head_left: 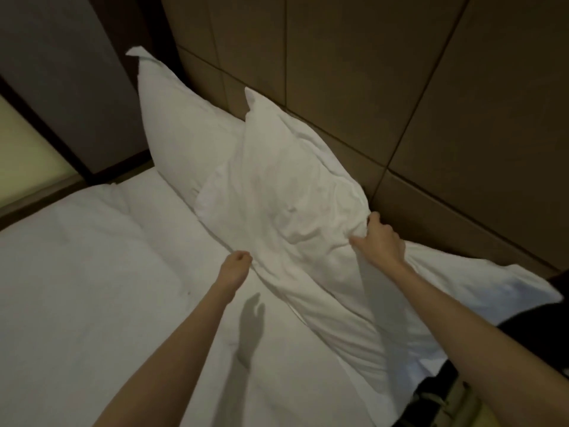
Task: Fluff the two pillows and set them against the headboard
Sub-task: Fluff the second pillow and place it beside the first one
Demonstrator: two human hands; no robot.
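Near pillow (286, 192): white and creased, leaned against the headboard (400, 87), its top corner pointed toward 12 o'clock; its lower edge is rested on the bed sheet (92, 272).
Far pillow (178, 124): white, stood upright against the headboard at 10 o'clock from the near pillow; its right part is overlapped by the near pillow.
Right hand (380, 241): closed on the near pillow's right edge, at 4 o'clock from that pillow's middle; a bunch of fabric is pinched between thumb and fingers.
Left hand (237, 263): seen at the near pillow's lower edge, at 7 o'clock from its middle, with fingers curled in; whether fabric is gripped cannot be told.
Loose fabric (462, 288): white cloth is trailed from the near pillow toward 4 o'clock, along the base of the headboard.
Shadow (251, 328): a hand-shaped shadow is cast on the sheet, at 6 o'clock from the left hand.
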